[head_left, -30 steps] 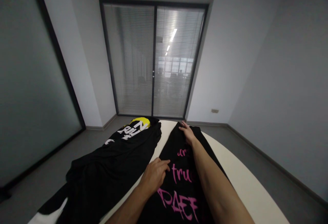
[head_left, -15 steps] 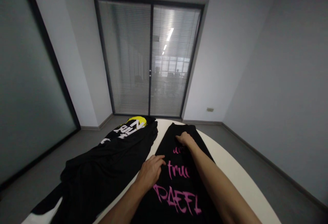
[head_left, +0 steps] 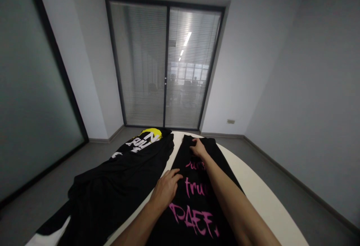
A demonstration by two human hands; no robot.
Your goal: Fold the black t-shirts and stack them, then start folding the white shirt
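Far to the left of the left hand [head_left: 165,188] and its fingers, I see a glass panel [head_left: 28,73] with a dark frame [head_left: 57,56]. Nearer on that side lies the heap [head_left: 118,186], rumpled black cloth with a yellow patch [head_left: 154,131] and white print [head_left: 140,144] beyond the left fingers, and a white piece [head_left: 50,236] at its near left end. A strip of the pale surface [head_left: 264,197] parts the heap from the garment [head_left: 194,199].

I have the left hand at the garment's left edge, fingers loosely bent and a little apart, with no cloth visible between them. The garment lies under and between both hands, black, its pink letters [head_left: 191,188] to the right of the left fingers and on the near side of the right ones.

Straight ahead, well beyond all my fingers, stands a door [head_left: 137,62] with blinds. The right hand [head_left: 198,148] reaches farther than the left, its fingertips down on the garment near the far end; I cannot tell whether they pinch the cloth. The right forearm [head_left: 230,189] covers the ends of the letters. Right of it, bare surface curves away. Beyond the right fingers, and to their right, a small plate [head_left: 231,121] sits low on the wall [head_left: 247,51].
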